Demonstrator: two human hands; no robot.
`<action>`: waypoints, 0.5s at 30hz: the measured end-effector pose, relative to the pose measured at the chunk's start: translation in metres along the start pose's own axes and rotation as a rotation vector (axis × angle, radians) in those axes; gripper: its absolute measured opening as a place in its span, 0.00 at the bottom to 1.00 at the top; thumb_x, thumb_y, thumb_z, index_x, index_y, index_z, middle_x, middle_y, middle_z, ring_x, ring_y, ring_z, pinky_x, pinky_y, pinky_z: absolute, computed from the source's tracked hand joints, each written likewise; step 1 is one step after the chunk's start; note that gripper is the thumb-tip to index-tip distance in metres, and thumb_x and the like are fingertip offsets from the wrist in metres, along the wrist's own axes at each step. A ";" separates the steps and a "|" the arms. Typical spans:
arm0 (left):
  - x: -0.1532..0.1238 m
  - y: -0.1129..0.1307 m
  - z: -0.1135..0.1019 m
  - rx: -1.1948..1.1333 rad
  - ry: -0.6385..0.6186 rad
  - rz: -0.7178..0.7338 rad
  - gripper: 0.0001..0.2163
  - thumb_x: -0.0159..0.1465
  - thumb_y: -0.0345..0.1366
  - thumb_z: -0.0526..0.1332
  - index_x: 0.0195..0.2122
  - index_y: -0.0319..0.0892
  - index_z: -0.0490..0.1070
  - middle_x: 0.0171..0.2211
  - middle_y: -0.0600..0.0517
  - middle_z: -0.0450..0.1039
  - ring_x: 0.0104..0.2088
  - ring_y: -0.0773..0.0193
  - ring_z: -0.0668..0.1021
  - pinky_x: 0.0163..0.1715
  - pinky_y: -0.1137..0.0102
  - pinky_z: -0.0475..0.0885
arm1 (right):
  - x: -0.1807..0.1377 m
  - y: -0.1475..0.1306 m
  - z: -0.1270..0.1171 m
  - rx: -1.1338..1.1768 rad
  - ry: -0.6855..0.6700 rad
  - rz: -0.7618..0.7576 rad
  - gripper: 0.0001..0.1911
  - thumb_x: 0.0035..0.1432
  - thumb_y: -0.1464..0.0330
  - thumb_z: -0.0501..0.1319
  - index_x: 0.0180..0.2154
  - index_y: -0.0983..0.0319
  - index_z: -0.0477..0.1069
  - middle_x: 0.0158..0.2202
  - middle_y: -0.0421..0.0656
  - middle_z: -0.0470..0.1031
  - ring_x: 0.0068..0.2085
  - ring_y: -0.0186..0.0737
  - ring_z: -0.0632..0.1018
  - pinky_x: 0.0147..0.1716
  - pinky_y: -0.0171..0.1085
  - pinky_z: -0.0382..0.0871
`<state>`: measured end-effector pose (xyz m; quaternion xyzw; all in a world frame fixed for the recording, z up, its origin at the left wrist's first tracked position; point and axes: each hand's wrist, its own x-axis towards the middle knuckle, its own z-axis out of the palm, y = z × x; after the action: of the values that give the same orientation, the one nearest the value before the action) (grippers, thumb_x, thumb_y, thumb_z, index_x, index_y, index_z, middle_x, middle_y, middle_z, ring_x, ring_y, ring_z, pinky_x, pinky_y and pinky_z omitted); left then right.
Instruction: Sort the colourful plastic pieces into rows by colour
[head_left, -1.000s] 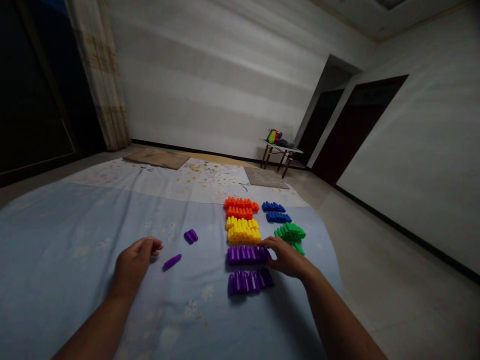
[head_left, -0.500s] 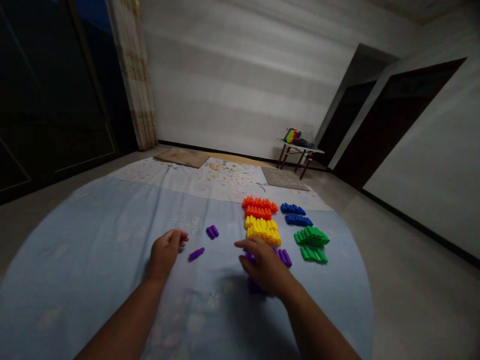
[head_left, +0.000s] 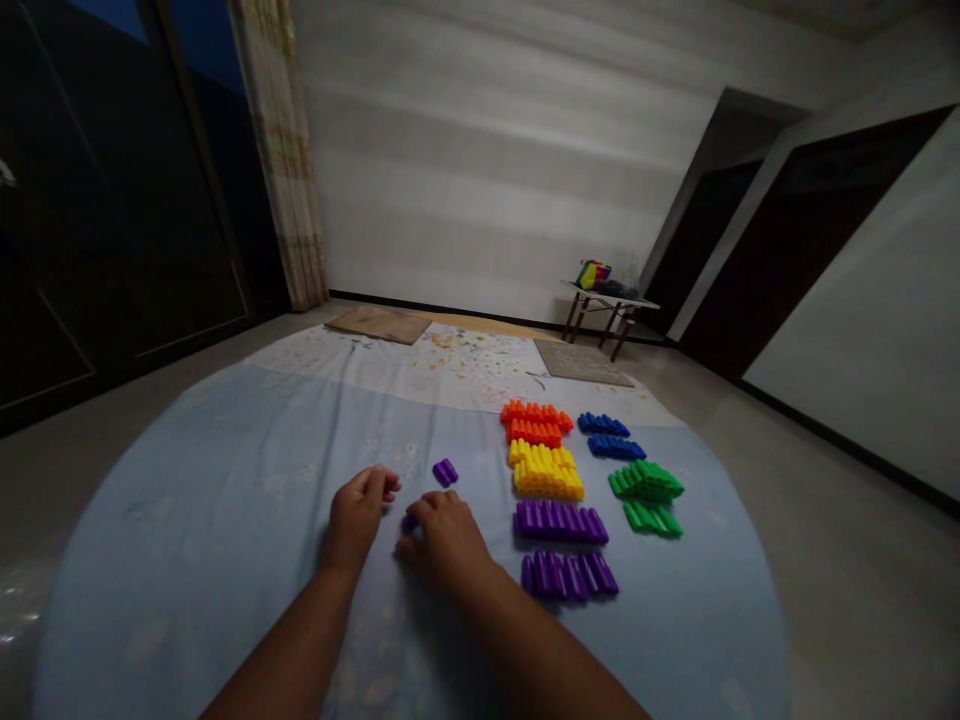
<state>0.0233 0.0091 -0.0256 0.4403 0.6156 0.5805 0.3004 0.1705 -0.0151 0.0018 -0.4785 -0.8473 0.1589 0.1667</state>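
Observation:
My right hand rests on the pale blue sheet with its fingers curled over a single purple piece, most of which is hidden. My left hand lies just to its left, loosely curled, holding nothing I can see. A pair of purple pieces lies a little beyond the hands. To the right stand two rows of purple pieces, then yellow pieces, orange pieces, blue pieces and green pieces.
The sheet covers the floor, with a flowered white cloth and two mats at its far end. A small folding table with a coloured bag stands by the far wall. Dark doorways are at right, a curtain at left.
My right hand has crossed from the purple rows leftwards to the single purple piece and closed over it. The view has shifted left. My left hand has barely moved.

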 end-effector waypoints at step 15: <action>0.004 -0.006 -0.002 0.007 0.000 -0.010 0.17 0.55 0.50 0.53 0.26 0.40 0.71 0.24 0.49 0.75 0.24 0.62 0.75 0.25 0.68 0.72 | -0.007 0.007 -0.012 -0.006 -0.028 -0.017 0.18 0.53 0.70 0.57 0.47 0.60 0.71 0.45 0.48 0.72 0.47 0.47 0.70 0.47 0.44 0.62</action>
<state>0.0187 0.0122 -0.0307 0.4383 0.6198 0.5770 0.3015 0.1848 -0.0159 0.0087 -0.4697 -0.8540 0.1619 0.1549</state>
